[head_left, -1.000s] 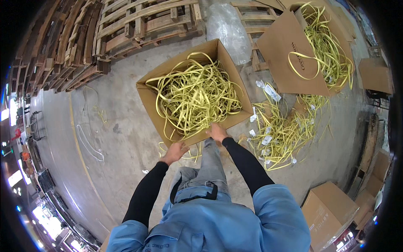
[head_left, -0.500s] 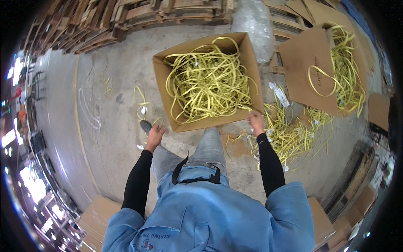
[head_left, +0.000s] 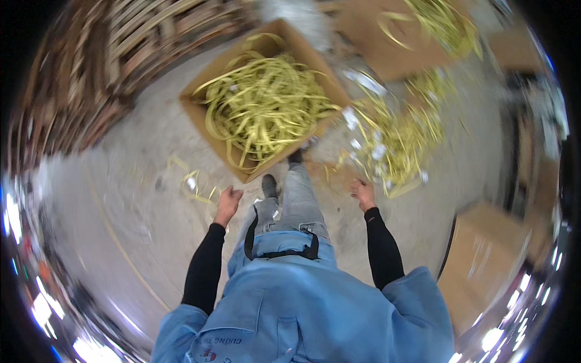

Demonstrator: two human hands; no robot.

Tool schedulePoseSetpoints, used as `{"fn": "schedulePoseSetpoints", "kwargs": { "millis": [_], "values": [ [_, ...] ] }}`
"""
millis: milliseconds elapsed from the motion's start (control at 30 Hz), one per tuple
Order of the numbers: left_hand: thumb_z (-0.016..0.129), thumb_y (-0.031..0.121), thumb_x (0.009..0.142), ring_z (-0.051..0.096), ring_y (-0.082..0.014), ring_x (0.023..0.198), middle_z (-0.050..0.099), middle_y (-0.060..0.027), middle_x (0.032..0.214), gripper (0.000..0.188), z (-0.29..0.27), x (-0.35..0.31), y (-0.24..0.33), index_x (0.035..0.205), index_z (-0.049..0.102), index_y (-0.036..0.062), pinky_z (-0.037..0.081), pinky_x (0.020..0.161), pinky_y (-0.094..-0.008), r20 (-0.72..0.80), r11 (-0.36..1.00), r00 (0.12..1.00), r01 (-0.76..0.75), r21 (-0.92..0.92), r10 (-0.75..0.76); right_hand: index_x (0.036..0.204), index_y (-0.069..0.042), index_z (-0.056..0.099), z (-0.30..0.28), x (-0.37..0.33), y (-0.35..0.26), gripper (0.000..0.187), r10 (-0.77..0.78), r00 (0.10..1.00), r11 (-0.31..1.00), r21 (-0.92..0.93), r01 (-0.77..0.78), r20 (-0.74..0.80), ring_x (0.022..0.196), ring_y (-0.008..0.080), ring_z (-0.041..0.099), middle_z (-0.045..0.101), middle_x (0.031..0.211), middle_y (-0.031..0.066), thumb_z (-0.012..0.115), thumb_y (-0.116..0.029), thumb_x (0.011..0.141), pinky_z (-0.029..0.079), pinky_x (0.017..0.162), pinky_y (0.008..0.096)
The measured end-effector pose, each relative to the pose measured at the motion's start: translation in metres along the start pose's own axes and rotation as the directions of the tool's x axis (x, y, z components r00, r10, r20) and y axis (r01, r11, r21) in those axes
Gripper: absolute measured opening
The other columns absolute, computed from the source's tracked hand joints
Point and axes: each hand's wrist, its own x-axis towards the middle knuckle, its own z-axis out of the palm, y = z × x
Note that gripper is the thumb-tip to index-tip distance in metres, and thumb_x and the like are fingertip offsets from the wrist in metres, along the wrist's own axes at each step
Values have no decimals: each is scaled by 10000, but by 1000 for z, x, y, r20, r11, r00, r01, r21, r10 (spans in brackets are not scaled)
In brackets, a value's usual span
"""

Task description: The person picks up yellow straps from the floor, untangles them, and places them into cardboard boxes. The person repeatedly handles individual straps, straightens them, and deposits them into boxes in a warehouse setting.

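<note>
A large cardboard box [head_left: 221, 148] stands on the floor ahead of me, heaped with tangled yellow strapping [head_left: 266, 103]. Short of its near corner hangs my left hand [head_left: 227, 204], empty, its fingers loosely bent and somewhat apart. My right hand [head_left: 364, 194] is off the box, just short of a loose pile of yellow strapping [head_left: 399, 142] with white tags in it. Nothing shows in that hand, and its fingers are slack and apart. Motion blurs the picture slightly.
Wooden pallets [head_left: 175, 42] are stacked at the far left. Another cardboard box [head_left: 387, 45] with yellow strapping lies at the far right, near clear plastic wrap [head_left: 296, 18]. A closed carton [head_left: 481, 266] stands at my right. A few strap scraps [head_left: 193, 184] lie by my left hand.
My right hand has come away from the box's near edge. The view has turned rightward, so the box appears rotated and farther left. My feet have shifted.
</note>
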Motion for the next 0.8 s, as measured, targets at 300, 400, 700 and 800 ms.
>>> {"fn": "schedulePoseSetpoints", "kwargs": {
  "millis": [300,400,700,800],
  "values": [
    [682,220,853,518,-164,544,574,-108,612,311,10,12,-130,778,499,-19,429,504,-363,255,990,967,-20,142,-17,1187,28,630,-28,-174,183,400,245,949,962,171,-212,-199,687,176,634,664,850,89,676,-222,879,495,560,325],
    [686,217,849,508,-161,539,534,-99,575,324,10,-2,-134,748,485,-15,413,495,-372,343,968,939,-82,238,-4,1209,35,616,-36,-191,218,414,271,941,940,265,-213,-204,711,174,637,668,868,91,672,-216,885,501,579,323],
    [672,190,852,571,-166,633,596,-81,659,271,102,1,-75,825,526,-37,436,540,-346,426,942,900,-62,330,-90,1217,42,608,-157,-107,325,462,111,872,988,-41,-148,-477,806,246,675,699,913,150,695,-239,861,537,722,364],
    [633,254,891,611,-321,720,617,-190,805,292,142,-25,-60,938,578,-29,498,619,-429,535,607,833,-501,616,144,1161,27,635,-234,-39,371,469,136,821,975,-73,-211,-554,1062,364,637,702,1027,207,686,-299,827,495,931,445]
  ]
}}
